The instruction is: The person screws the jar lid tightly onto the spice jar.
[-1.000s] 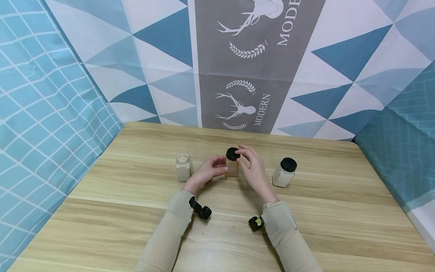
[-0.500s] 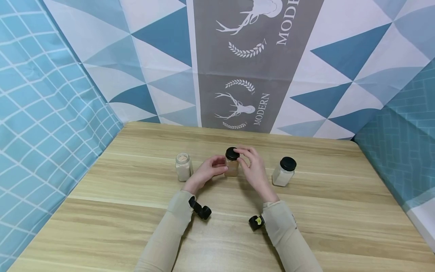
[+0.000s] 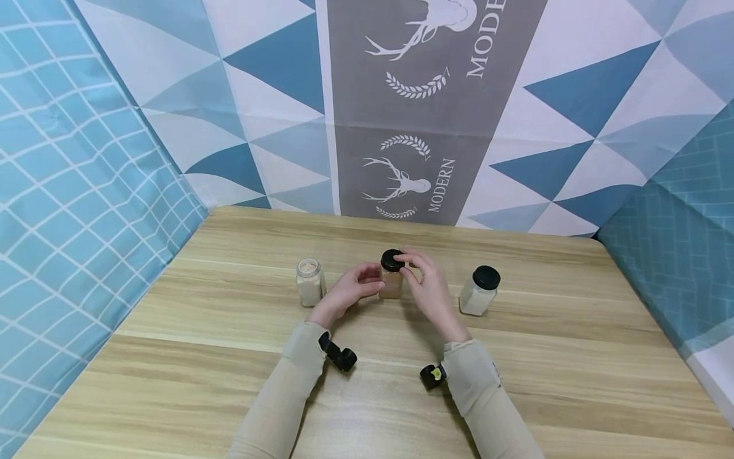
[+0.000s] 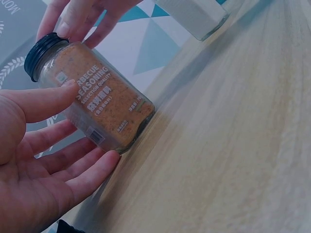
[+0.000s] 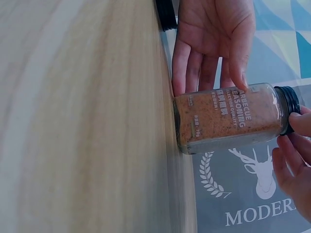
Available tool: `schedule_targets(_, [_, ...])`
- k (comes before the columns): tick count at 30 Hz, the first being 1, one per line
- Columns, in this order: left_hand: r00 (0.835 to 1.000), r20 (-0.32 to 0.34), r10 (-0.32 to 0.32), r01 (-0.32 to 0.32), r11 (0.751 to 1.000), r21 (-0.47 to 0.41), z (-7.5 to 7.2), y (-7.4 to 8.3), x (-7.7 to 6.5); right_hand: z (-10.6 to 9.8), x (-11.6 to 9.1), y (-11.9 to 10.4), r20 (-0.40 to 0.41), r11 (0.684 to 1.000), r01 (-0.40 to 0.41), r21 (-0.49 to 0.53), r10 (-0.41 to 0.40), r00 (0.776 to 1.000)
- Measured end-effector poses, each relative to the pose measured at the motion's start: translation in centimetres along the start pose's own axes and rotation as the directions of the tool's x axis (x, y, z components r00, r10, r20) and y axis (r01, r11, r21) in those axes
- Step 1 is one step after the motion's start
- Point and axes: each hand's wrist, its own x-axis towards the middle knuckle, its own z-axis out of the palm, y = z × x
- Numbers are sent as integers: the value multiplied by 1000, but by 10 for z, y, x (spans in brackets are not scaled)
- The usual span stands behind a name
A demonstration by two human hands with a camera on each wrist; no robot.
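A clear glass jar of orange-brown barbecue seasoning (image 3: 392, 286) stands upright on the table between both hands. Its black lid (image 3: 392, 259) sits on top. My left hand (image 3: 348, 288) holds the jar's body, thumb on the label side (image 4: 97, 94) and fingers along the opposite side and near the base. My right hand (image 3: 427, 284) pinches the lid at its rim; in the right wrist view, thumb and fingers lie on either side of the black lid (image 5: 288, 108). Left of the left hand stands an uncapped jar of pale powder (image 3: 310, 284).
Right of the right hand is a third jar (image 3: 478, 292), with white contents and a black lid. The wooden table (image 3: 367, 414) ends at a patterned cloth backdrop (image 3: 275, 115). Blue grid cloth (image 3: 86, 159) hangs on the left. Black cameras sit at both wrists.
My right fingers shift slightly on the lid's rim. The left hand and all the jars stay where they were.
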Motion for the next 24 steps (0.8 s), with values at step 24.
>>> schedule_targets(24, [999,41,-5,4,1000,21,-2,2,0,1,-1,1,73,997,-47,-53,51,996])
